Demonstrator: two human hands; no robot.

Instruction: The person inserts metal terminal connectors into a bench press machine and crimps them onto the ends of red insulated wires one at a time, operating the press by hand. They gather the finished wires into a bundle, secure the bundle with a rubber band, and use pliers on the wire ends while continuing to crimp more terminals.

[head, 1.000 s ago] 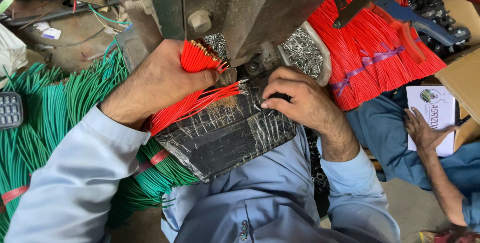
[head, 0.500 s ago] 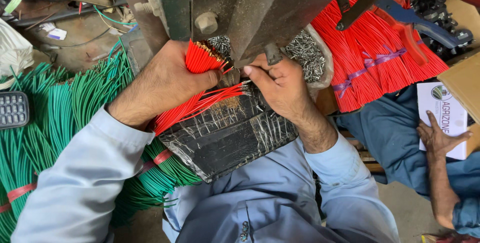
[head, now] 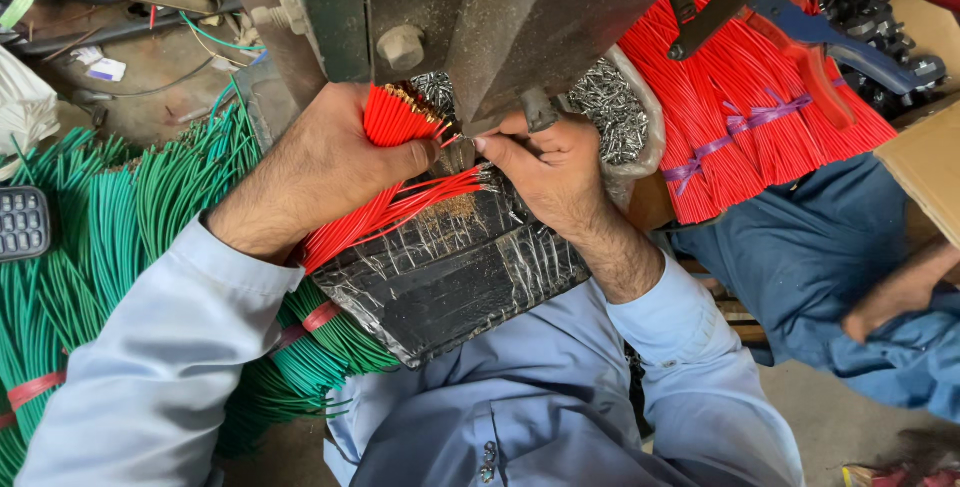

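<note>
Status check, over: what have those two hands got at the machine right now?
Left hand gripping a bundle of red wires. Right hand pinching at the wire ends under the machine head. Bag of small metal parts beside it, nothing blocking.

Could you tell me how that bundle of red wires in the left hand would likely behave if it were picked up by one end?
The bundle of red wires would probably droop and fan: below the left hand the strands already splay apart. It looks light, gripped in one hand. The smooth strands may slide, since no tie shows on it.
</note>
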